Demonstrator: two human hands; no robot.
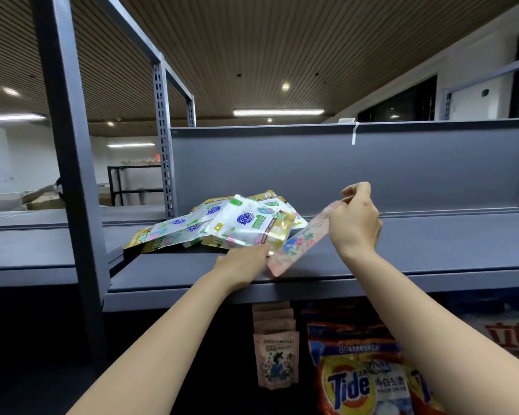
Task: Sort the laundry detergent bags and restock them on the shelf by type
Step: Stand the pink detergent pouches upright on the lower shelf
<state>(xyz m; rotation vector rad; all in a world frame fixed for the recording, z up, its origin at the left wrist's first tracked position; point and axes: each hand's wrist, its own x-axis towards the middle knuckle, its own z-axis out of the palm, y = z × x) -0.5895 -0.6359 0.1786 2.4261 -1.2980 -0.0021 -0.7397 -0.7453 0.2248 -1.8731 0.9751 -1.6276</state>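
Pink floral detergent bag [300, 242] is pinched at its top by the right hand [354, 218], tilted on the shelf [432, 244]; the left hand [246, 259] touches its lower edge. White-and-gold bags [222, 226] lie heaped at nine o'clock. Sorting seems underway; next, separate pink from the heap.

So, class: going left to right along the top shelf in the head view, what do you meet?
Pile of white-and-gold detergent bags → left hand → pink floral bag → right hand → bare shelf board.
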